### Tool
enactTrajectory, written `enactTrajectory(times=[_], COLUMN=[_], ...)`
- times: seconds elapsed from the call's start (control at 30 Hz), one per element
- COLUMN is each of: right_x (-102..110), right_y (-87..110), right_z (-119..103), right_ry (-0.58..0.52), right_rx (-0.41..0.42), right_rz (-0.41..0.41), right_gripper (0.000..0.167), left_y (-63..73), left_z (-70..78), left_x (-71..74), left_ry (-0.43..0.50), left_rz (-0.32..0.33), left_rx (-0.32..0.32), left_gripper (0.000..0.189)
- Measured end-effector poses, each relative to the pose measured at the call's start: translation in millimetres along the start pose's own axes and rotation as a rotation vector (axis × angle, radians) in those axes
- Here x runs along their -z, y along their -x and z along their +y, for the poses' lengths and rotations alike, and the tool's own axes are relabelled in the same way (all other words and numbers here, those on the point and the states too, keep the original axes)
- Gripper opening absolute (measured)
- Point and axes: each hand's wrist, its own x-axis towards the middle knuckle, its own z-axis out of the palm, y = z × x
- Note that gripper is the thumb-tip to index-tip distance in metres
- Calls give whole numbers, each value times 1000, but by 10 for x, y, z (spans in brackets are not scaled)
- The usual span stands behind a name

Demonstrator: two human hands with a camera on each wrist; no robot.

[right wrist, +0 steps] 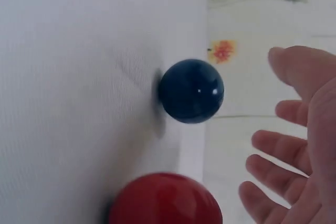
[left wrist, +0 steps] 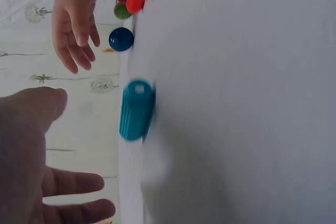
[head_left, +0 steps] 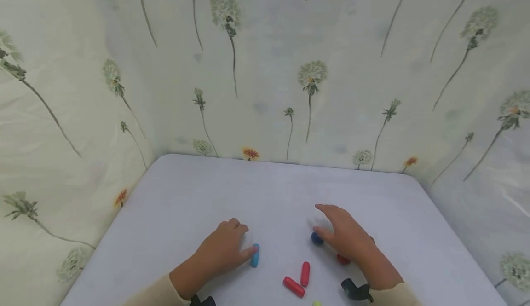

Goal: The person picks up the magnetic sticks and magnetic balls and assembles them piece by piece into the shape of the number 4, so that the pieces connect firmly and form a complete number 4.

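Note:
My left hand (head_left: 221,250) hovers over the table, its fingers loosely spread and its thumb beside a small light-blue rod-shaped piece (head_left: 255,256). In the left wrist view this blue piece (left wrist: 137,110) has ribbed sides and a hole in its end, with a gap between it and the thumb (left wrist: 52,100). To the right, my right hand (head_left: 347,233) is held over a shiny dark-blue ball (head_left: 316,239), fingers apart. The right wrist view shows that ball (right wrist: 192,91) resting on the table with no finger round it, and a red ball (right wrist: 167,203) nearer the camera.
Two red rod-shaped pieces (head_left: 305,274) lie between the hands, close to each other. A yellow-green thing (head_left: 316,303) shows at the bottom edge. A green ball (left wrist: 123,10) sits beyond the dark-blue one. Flower-patterned sheeting (head_left: 265,66) stands behind the white table (head_left: 198,186).

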Motion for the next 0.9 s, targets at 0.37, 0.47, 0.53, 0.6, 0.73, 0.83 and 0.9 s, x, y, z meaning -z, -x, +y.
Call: enactTrajectory(times=[0.37,0.47,0.53,0.6,0.73,0.83,0.9], right_x=[-99,-108,-119,-133,-172,-201,-211], right_y=[92,105,112,118,131,130,119], right_z=[-44,-39,-41,-47,-64,-79,-91], right_ry=[-15,-11,-18,-26,-33,-37,-38], right_rx=[-101,-126,-135,-138,-124,-117,-115], right_rz=[-28,-57,-75,-85,-83,-76,-77], right_gripper=[71,67,64,60,55,53,52], left_y=[137,132,125,122,130,118,100], left_z=[255,272,268,259,245,244,254], left_x=[-230,-271,-286,-298,-297,-299,-293], left_ry=[107,70,55,38,32,45,62], left_rz=[-54,-42,-38,-33,-11,2,5], left_rx=[116,115,116,111,94,101,124], left_gripper=[79,77,74,71,62,56,53])
